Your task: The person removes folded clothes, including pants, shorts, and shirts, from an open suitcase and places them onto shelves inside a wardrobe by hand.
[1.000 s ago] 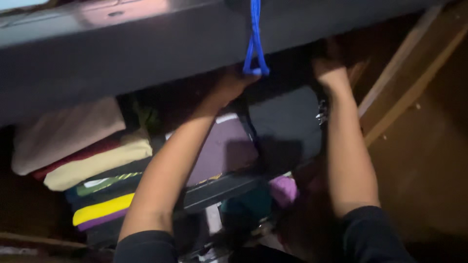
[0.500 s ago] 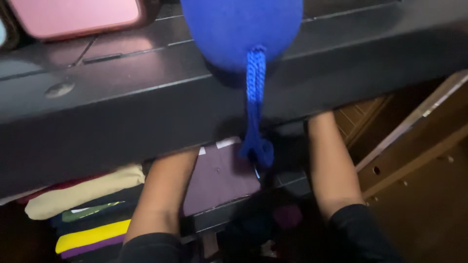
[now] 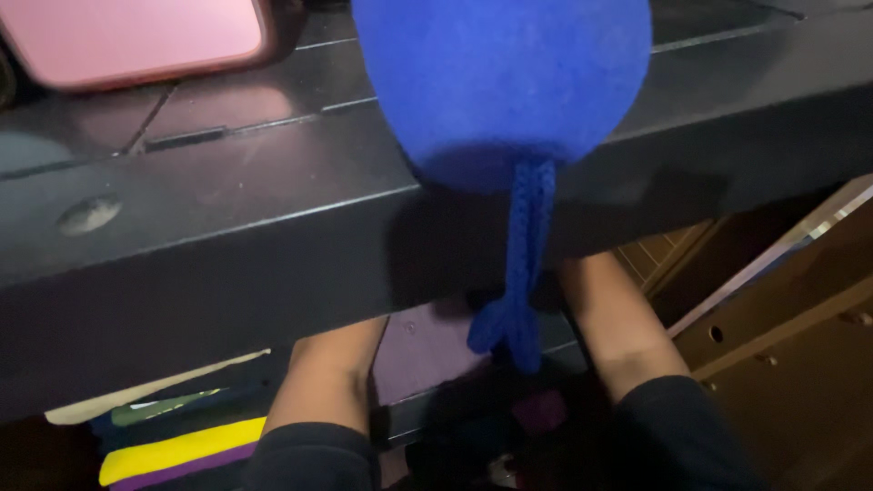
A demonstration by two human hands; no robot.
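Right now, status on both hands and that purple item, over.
Both hands hidden under the dark shelf, forearms only. Purple flat item partly visible between the forearms. Blue knitted thing with cord blocks the view.

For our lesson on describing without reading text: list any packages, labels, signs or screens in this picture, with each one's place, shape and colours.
Pink case or device: top left on the dark shelf, flat, rounded corners, darker pink rim; whether it is a screen is unclear.
Small white tag: lower left, on the green folded garment in the stack of folded clothes; too small to make out.
No signs or packages show.
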